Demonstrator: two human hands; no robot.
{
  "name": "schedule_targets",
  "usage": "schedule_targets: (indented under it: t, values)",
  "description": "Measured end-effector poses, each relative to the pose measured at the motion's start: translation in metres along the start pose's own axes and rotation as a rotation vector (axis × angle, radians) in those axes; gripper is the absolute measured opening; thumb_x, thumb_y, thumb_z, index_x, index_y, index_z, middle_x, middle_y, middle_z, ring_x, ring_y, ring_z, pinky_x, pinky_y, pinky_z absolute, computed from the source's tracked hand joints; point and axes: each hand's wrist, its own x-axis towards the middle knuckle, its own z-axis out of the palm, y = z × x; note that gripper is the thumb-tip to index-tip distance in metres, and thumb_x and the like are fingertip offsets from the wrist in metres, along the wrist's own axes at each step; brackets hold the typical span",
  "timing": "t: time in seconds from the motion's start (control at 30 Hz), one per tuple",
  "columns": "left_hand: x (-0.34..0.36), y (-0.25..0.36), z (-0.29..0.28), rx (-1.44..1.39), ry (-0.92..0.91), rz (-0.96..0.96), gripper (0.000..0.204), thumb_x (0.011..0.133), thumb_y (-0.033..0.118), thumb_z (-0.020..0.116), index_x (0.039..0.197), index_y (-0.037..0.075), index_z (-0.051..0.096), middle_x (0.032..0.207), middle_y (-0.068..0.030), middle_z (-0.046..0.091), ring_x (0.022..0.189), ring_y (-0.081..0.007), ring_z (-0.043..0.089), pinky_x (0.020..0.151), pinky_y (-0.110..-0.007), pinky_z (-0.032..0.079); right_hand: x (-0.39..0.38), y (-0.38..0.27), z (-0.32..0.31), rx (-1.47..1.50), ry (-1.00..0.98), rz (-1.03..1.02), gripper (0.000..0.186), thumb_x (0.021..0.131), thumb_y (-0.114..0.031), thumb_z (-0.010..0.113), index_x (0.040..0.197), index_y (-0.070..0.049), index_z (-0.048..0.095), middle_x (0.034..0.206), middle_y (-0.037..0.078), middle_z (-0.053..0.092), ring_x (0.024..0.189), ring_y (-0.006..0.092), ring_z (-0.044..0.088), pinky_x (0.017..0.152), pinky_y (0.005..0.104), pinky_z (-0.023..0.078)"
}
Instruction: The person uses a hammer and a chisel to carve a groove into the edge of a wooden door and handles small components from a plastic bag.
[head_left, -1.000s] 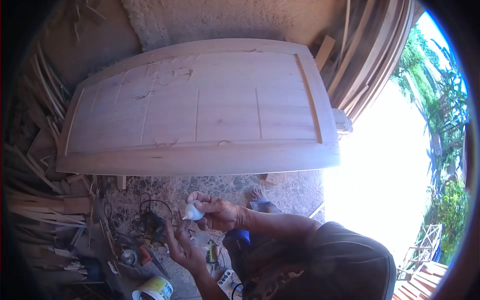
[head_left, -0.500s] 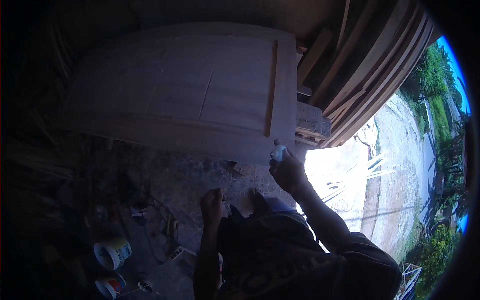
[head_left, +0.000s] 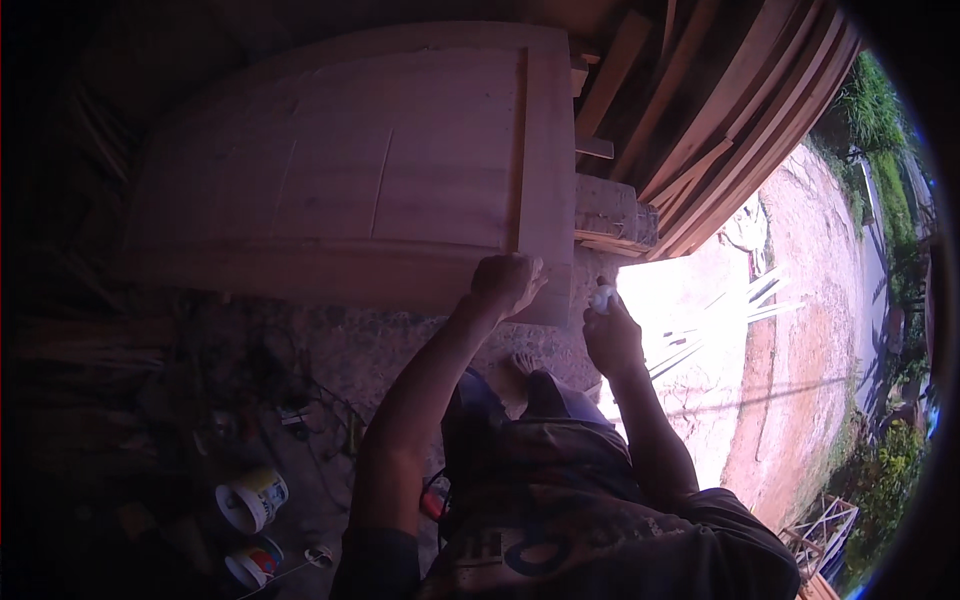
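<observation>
A large pale wooden panel (head_left: pixel 330 180), like a door with a raised frame and grooves, lies in front of me. My left hand (head_left: pixel 508 284) is at its near right corner, fingers curled down against the frame wood; anything inside them is hidden. Just right of that corner, my right hand (head_left: pixel 613 338) is closed round a small white bottle (head_left: pixel 602 298), held apart from the panel. Dim light hides the bottle's details.
Long boards (head_left: pixel 740 120) are stacked at the far right, beside a thick wood block (head_left: pixel 606 212). Two white buckets (head_left: pixel 250 502) stand on the floor at lower left, among dark clutter. Bright ground with loose pale sticks (head_left: pixel 760 300) lies outside to the right.
My left hand has moved up from beside my body to the panel's near right corner. My right hand has drawn right, off the corner, still holding the bottle. The picture is brighter and pinker.
</observation>
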Motion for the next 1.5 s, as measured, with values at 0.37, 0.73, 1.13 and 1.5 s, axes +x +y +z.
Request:
schedule_targets:
  t: [0.37,0.73,1.13,1.5]
  values:
    - [0.112,-0.003,0.011,0.305,-0.575,0.475,0.035,0.086,0.041,0.073,0.095,0.007,0.074,0.096,-0.0155,0.074,0.094,-0.0350,0.071,0.084,-0.045,0.055,-0.035,0.031,0.082,1.042,0.421,0.081,0.038,0.101,-0.015,0.054,0.138,-0.012,0.045,0.112,0.008,0.058,0.091,0.0181,0.058,0.074,0.0312,0.050]
    - [0.140,0.025,0.015,0.428,-0.766,0.534,0.037,0.078,0.043,0.076,0.086,0.007,0.074,0.091,-0.0156,0.074,0.090,-0.0320,0.071,0.080,-0.044,0.054,-0.033,0.020,0.131,1.006,0.776,0.156,0.046,0.095,-0.012,0.067,0.135,-0.012,0.045,0.114,0.011,0.059,0.096,0.0209,0.063,0.073,0.0326,0.056]
    - [0.146,0.026,0.001,0.404,-0.821,0.501,0.038,0.080,0.045,0.077,0.079,0.008,0.075,0.086,-0.0157,0.074,0.084,-0.0302,0.072,0.078,-0.042,0.054,-0.007,0.012,0.161,0.850,1.122,0.068,0.046,0.094,-0.009,0.069,0.134,-0.006,0.045,0.112,0.013,0.061,0.097,0.0205,0.067,0.077,0.0336,0.060]
    - [0.148,0.029,0.006,0.377,-0.860,0.426,0.040,0.083,0.047,0.077,0.076,0.007,0.074,0.084,-0.0139,0.075,0.084,-0.0264,0.073,0.079,-0.040,0.054,-0.004,0.014,0.178,0.717,1.188,0.047,0.049,0.094,-0.012,0.071,0.136,-0.004,0.045,0.110,0.013,0.063,0.097,0.0194,0.067,0.081,0.0329,0.059]
